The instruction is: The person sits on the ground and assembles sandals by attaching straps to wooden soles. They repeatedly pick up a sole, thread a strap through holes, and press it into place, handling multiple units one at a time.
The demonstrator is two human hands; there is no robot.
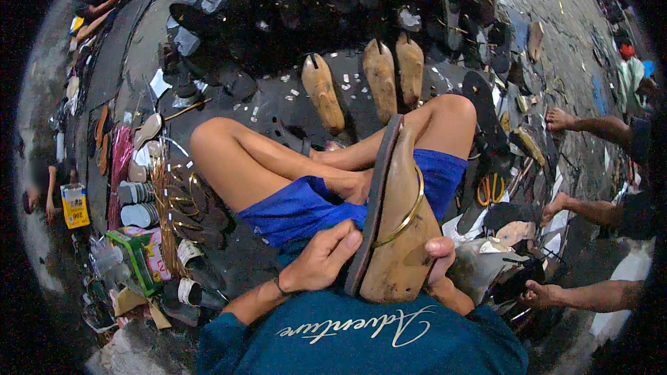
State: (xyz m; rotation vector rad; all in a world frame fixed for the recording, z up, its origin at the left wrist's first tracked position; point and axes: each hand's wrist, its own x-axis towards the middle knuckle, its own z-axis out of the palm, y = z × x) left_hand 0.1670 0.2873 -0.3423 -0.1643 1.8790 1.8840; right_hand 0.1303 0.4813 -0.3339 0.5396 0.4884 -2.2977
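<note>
The left hand point(321, 258) comes up from 7 o'clock, bent at the wrist, its thumb and curled fingers against the outer edge of a sandal's thick dark sole point(373, 229); what its hidden fingertips pinch cannot be told. The right hand point(442, 258), at 5 o'clock, presses its thumb to the side of a brown, foot-shaped wooden last point(406, 267), its other fingers hidden behind. The last, banded by a narrow shiny gold strap point(410, 217), tilts upright just below centre before crossed legs in blue shorts point(292, 214). Dark ground point(260, 267) strewn with scraps surrounds them, three more wooden lasts point(381, 80) lying near 12 o'clock. A yellow-and-white container point(75, 206) stands toward 9 o'clock and a green-and-pink box point(154, 253) toward 8, contents unclear.
</note>
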